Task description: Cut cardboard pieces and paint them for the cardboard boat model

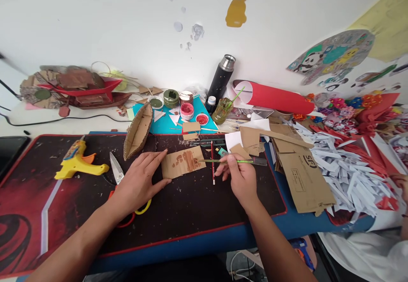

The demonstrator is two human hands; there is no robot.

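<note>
A rectangular piece of cardboard lies on the dark mat, with brown paint strokes over its middle and right part. My left hand rests at its left edge, fingers apart, thumb and fingertips touching it. In my right hand is a thin green paintbrush, pinched between thumb and fingers, its tip on the painted patch. A red pencil lies under the brush, right of the cardboard. Scissors with red and yellow handles lie partly hidden under my left hand and forearm.
A yellow glue gun and a cardboard boat shape lie to the left. Behind stand a pink paint jar, a murky water cup and a black thermos. Flattened cardboard and folded paper pieces fill the right.
</note>
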